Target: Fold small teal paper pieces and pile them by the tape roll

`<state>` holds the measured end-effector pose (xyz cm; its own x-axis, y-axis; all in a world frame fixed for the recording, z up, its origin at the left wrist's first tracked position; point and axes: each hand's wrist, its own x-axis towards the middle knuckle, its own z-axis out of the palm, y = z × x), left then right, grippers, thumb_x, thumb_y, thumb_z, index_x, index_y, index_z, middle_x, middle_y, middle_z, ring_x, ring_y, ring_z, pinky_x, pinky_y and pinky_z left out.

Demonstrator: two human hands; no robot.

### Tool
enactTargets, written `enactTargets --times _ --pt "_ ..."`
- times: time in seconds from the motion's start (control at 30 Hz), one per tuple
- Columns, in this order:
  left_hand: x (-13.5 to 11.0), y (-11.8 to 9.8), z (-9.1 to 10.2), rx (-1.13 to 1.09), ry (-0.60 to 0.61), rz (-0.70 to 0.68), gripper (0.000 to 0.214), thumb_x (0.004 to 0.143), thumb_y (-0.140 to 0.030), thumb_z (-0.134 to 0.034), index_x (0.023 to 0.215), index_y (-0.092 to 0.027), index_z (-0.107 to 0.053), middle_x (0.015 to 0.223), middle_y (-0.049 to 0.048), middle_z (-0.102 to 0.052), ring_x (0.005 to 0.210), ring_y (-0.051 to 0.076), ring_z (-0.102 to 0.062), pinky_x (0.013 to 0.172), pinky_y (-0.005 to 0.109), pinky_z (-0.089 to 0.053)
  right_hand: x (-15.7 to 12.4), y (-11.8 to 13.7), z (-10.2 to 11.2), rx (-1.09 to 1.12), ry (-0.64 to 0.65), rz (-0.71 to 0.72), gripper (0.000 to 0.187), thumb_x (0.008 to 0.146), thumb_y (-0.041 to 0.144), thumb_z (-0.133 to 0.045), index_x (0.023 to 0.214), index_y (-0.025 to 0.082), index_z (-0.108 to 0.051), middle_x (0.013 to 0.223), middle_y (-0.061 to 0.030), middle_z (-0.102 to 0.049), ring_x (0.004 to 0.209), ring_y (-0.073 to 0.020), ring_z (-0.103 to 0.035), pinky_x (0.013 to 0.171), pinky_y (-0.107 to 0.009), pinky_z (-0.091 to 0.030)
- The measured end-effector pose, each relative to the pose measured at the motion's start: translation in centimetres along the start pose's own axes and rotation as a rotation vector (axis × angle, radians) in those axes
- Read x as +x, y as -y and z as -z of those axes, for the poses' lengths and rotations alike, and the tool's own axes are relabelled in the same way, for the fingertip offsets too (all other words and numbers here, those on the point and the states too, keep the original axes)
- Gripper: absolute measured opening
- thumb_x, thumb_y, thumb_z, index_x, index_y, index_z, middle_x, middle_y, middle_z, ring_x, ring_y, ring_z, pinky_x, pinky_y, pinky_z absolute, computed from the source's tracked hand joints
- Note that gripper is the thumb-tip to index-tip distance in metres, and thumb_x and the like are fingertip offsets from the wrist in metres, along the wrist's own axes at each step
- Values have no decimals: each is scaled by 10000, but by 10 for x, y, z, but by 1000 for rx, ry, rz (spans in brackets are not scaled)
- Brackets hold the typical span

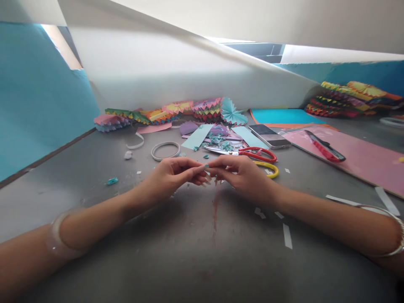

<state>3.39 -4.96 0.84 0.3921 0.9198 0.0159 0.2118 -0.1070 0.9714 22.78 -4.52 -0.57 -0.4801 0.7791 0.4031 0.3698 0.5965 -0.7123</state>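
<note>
My left hand (172, 176) and my right hand (241, 174) meet fingertip to fingertip low over the grey floor (189, 252). Both pinch one tiny teal paper piece (206, 166) between them; most of it is hidden by the fingers. Each wrist wears a bangle. Just behind the hands lie red-handled scissors (252, 153) and yellow-handled scissors (269, 168), beside a heap of small teal paper folds (219, 142).
A phone (269, 136), a pink sheet (356, 158) with a red cutter (325, 147), a tape roll (165, 150) and light blue strips lie beyond. Folded multicoloured paper fans (176, 110) line the white wall; more fans (350, 99) sit far right. Paper scraps dot the floor.
</note>
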Motion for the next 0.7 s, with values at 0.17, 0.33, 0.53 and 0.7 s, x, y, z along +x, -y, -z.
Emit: enactTargets --times 0.17,0.33,0.53,0.7 --pt "2 5 5 -98 121 44 176 830 -263 -596 940 -163 -689 870 31 -722 830 144 -662 802 253 -519 -3 -4 -1 -285 -56 238 217 883 168 -479 979 136 -671 787 -33 -667 686 -101 -576 621 -223 -442" --pt "5 4 20 -138 254 -38 275 893 -284 -448 1029 -151 -646 1059 88 -679 950 205 -641 870 365 -502 -3 -15 8 -832 -148 707 283 892 107 -421 1092 123 -621 761 -41 -651 658 -124 -568 548 -249 -387" --pt "16 4 72 894 -44 -180 343 825 -273 -454 1103 -133 -597 1119 107 -637 1026 240 -581 878 374 -444 -3 -20 -2 -968 218 761 264 910 163 -401 1062 145 -616 762 -35 -601 626 -124 -518 518 -265 -345" --pt "22 16 86 1231 41 -105 371 822 -380 -447 1026 -129 -629 933 100 -661 794 219 -612 680 299 -448 -5 -15 -13 -932 356 632 274 879 170 -414 1074 150 -604 850 -60 -602 657 -134 -524 545 -279 -357"
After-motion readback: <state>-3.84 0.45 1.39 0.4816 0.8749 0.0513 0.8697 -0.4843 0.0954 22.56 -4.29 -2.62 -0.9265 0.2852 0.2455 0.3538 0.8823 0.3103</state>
